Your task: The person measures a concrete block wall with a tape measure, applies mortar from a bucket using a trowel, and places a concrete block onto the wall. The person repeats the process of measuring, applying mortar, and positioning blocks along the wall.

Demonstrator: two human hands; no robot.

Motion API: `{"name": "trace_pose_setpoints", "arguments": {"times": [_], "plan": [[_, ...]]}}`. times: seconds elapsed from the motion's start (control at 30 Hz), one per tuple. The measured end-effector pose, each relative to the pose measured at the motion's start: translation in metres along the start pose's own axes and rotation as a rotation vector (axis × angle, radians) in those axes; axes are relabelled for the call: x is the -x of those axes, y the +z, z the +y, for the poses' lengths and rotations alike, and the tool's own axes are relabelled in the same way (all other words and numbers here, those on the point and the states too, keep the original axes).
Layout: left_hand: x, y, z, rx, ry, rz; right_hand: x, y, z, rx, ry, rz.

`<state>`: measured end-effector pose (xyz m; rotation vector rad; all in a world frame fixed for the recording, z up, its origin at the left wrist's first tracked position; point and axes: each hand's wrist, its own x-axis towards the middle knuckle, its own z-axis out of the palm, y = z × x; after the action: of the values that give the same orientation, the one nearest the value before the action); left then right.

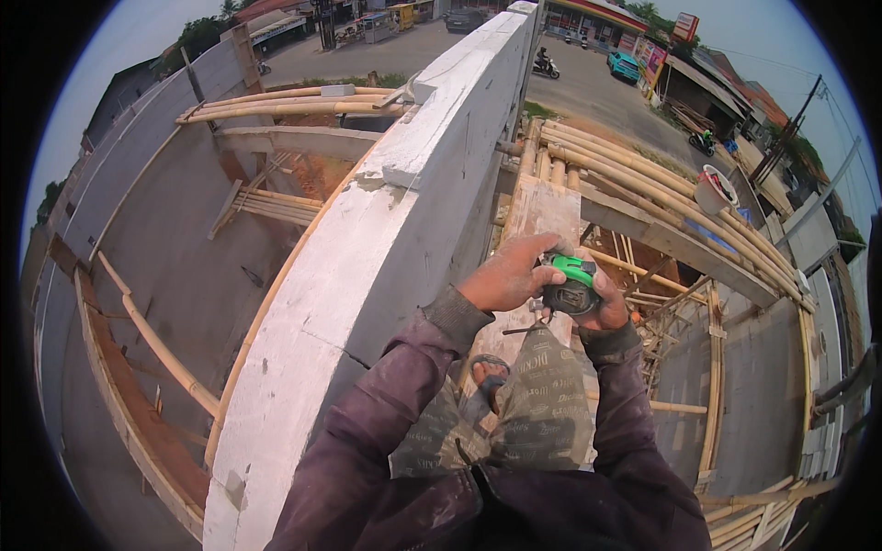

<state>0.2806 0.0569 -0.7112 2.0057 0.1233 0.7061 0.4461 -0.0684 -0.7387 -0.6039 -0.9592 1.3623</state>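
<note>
One container in view: a white bucket, off to the right, resting at the bamboo poles. Something red and something pale showed inside it; too small to identify. A bit of blue lay just below it, kind unclear.

Hard to make out: the underside of the tape measure and most of its far side, covered by the hands. Couldn't tell if any blade was drawn out. A thin dark stick poked out below the left hand; its other end was lost near the fingers. Only one foot showed, in a dark sandal, partly hidden by the trousers. Lower edge of the view cut off the jacket.

Tape measure: compact rounded case, bright green on top, black lower body, dark piece at the upper right corner. It sat between both hands, in front of the person, above the knees and the near part of the plank, right of the white block wall.

Fingers: left hand's were curled onto the case from the left, gripping it; right hand gripped the right side, thumb up along the case. Both looked dusty.
</note>
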Motion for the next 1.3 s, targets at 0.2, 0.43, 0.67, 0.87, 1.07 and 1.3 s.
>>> {"name": "trace_pose_setpoints", "arguments": {"times": [0.2, 0.43, 0.67, 0.87, 1.07, 1.3], "plan": [[-0.026, -0.002, 0.023, 0.255, -0.416, -0.018, 0.016, 0.016, -0.025, 0.702, -0.114, 0.226], [-0.049, -0.012, 0.039, -0.087, -0.376, -0.178, 0.019, 0.037, -0.03, 0.621, -0.13, 0.231], [-0.061, -0.105, 0.086, -0.049, -0.361, -0.1, 0.044, -0.046, -0.007, 1.084, 0.228, 0.254], [-0.086, -0.305, 0.163, -0.214, -0.211, 0.051, 0.113, -0.168, 0.089, 0.903, 0.524, 0.41], [-0.077, -0.386, 0.203, -0.114, -0.252, 0.249, 0.121, -0.203, 0.114, 1.228, 0.318, 0.307], [-0.01, -0.356, 0.192, -0.127, 0.074, 0.455, 0.035, -0.061, -0.029, -0.07, -0.052, 0.53]]}}
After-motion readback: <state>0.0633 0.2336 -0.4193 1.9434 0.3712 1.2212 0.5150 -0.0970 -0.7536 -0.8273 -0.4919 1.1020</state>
